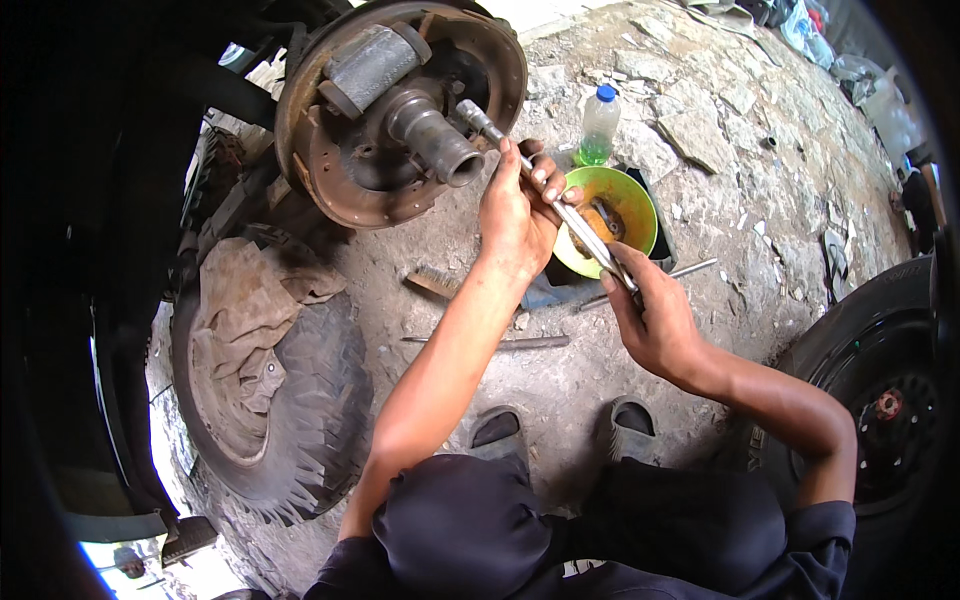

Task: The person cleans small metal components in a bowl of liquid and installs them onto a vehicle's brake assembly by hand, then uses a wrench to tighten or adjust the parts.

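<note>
A long shiny socket wrench (583, 228) slants across the middle, its socket end pointing up and left toward the bare axle spindle (432, 138). My left hand (520, 212) is closed around its upper shaft, with the socket sticking out past the fingers. Lower down, my right hand (655, 312) grips the other end between thumb and fingers. The spindle juts from a rusty brake backing plate (352, 208), which carries a grey block-like part (375, 68). The socket is close to the spindle; whether they touch, I cannot tell.
Behind my hands stand a green bowl (640, 205) with dark parts inside and a blue-capped bottle (599, 130). A worn tire (325, 400) with a cloth (245, 310) lies left; another wheel (850, 330) is right. A brush (432, 284) and metal rod (530, 343) lie on the ground.
</note>
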Action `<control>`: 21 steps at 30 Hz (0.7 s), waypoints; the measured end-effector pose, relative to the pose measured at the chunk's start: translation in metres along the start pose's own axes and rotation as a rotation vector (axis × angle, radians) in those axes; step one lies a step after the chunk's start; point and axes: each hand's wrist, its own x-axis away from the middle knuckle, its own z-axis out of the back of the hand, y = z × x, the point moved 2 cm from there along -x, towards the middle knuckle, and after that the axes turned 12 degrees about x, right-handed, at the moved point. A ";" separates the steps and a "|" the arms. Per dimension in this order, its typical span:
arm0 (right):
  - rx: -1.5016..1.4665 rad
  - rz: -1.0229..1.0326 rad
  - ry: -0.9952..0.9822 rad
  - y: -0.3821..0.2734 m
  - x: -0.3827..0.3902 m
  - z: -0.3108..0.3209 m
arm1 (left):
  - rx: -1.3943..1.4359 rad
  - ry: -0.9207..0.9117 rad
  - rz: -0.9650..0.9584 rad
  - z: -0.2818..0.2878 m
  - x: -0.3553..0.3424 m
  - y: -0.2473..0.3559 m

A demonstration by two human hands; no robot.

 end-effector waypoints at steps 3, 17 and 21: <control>0.240 0.150 0.055 -0.005 -0.007 0.013 | 0.038 -0.077 -0.006 -0.015 -0.005 -0.003; 0.818 0.271 -0.050 -0.079 -0.023 0.045 | 0.147 -0.182 -0.007 -0.034 -0.013 0.001; 0.554 0.111 -0.159 -0.078 -0.031 0.049 | 0.125 -0.159 -0.016 -0.035 -0.006 0.001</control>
